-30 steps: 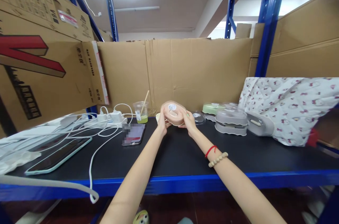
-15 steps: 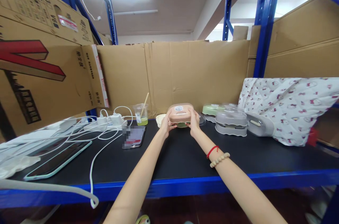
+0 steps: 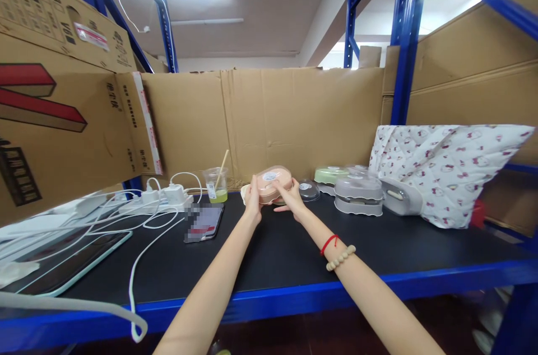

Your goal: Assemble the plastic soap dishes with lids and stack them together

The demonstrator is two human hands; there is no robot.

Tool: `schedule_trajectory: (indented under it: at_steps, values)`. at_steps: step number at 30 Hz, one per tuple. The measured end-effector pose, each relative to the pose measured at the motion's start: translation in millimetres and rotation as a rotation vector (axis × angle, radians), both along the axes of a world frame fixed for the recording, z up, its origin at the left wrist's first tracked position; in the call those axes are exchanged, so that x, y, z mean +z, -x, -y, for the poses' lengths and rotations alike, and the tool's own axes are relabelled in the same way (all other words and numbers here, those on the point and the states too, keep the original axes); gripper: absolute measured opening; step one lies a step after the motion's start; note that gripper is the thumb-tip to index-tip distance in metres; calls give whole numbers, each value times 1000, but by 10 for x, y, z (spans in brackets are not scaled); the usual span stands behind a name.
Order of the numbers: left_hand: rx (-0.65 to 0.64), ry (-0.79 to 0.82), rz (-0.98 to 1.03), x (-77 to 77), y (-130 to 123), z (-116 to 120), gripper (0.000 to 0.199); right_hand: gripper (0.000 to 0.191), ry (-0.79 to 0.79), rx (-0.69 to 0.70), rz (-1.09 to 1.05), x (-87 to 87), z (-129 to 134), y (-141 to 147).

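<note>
A pink oval box [image 3: 281, 178] with a clear lid and a round white label is held tilted above the black table, near the back cardboard. My left hand [image 3: 253, 198] grips its left end. My right hand [image 3: 292, 198] is at its right side, thumb on the front and some fingers stretched out below. Behind the box, a cream-coloured piece [image 3: 244, 192] shows beside my left hand. A dark clear lid [image 3: 309, 191] lies just right of my right hand.
Grey boxes [image 3: 358, 195], a green box [image 3: 331, 176] and a patterned white bag [image 3: 454, 176] stand right. Left are a cup with a straw [image 3: 218, 194], a phone [image 3: 204, 222], a tablet [image 3: 79, 265], a power strip [image 3: 157, 202] and loose white cables [image 3: 137, 265].
The pink box has turned from level to tilted, its right end raised. My right hand's grip has shifted, with the thumb on the front. The view has moved slightly.
</note>
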State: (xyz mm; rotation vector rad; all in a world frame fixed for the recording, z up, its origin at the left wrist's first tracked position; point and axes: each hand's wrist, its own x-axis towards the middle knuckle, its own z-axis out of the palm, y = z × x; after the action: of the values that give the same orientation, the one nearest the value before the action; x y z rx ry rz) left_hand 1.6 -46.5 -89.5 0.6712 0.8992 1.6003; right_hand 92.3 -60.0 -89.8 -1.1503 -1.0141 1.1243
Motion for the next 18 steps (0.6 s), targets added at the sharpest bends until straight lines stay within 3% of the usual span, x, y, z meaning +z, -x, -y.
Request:
schedule_trajectory:
  at_steps: [6, 10, 15, 18]
  values:
    - [123, -159, -110, -149, -20, -151, 24, 92, 108, 69, -127, 30, 21, -9]
    - [137, -117, -84, -163, -28, -175, 38, 89, 103, 55, -169, 41, 46, -11]
    - [-11, -69, -51, -56, -73, -49, 33, 49, 43, 20, -239, 91, 74, -12]
    - [-80, 34, 9, -4, -57, 16, 39, 41, 23, -119, -320, 156, 66, -74]
